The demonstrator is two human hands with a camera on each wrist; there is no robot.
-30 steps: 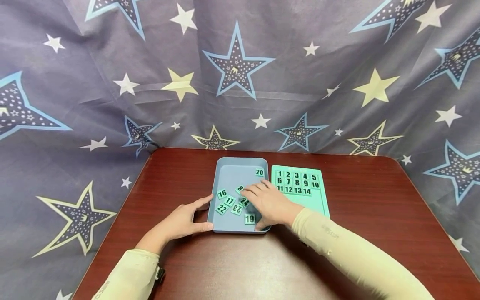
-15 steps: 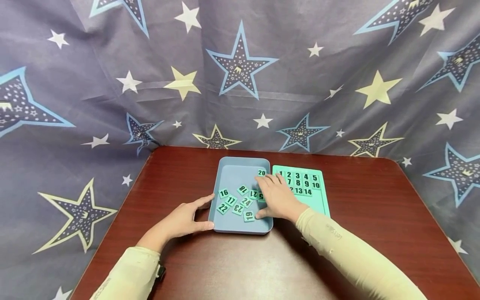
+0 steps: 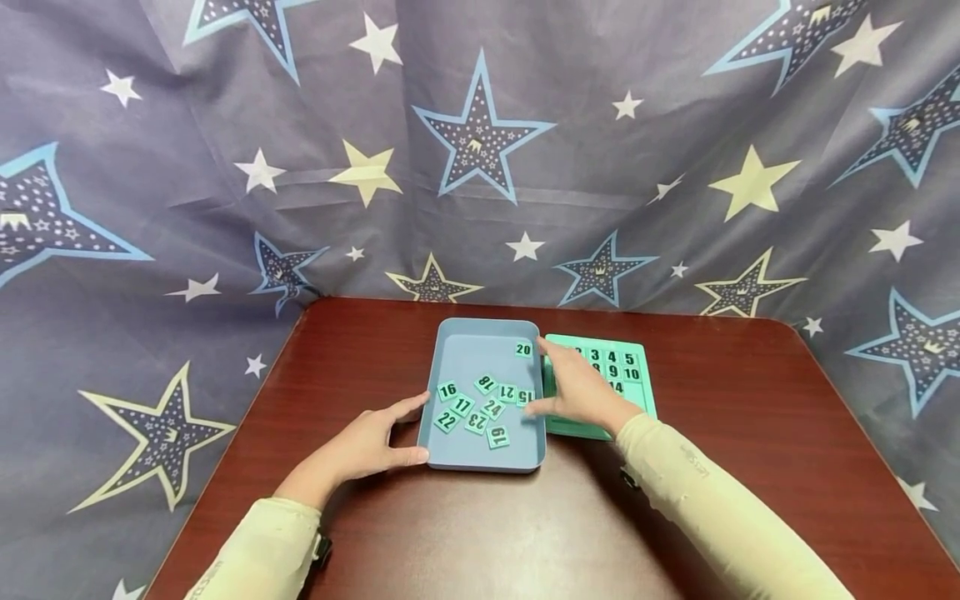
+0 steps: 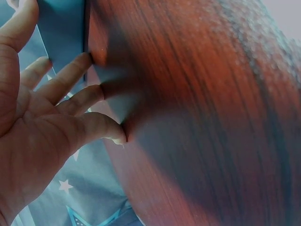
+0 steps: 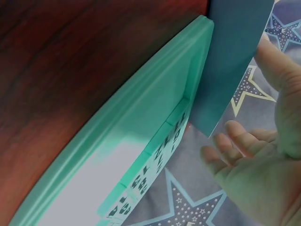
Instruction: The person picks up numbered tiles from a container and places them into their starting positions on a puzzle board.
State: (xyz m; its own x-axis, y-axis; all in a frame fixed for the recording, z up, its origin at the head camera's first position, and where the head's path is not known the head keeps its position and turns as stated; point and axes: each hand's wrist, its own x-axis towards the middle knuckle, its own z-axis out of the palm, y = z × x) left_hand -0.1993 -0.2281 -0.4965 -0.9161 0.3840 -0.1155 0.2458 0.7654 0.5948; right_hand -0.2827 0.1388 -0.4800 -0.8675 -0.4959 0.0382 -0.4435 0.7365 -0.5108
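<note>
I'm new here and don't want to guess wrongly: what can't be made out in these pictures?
- Head view: much of the left side of the green board, covered by the right hand.
- Head view: the far ends of both sleeves, cut off by the bottom edge.
- Left wrist view: part of the tray, cut off by the top edge.
- Right wrist view: part of the board, cut off by the bottom edge.

pale yellow sleeves [image 3: 720, 504] | faint lettering [image 3: 693, 460] | black wrist piece [image 3: 321, 550]

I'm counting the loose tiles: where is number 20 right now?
In the head view, the 20 tile lies in the far right corner of the blue tray, just beside the right hand.
</note>
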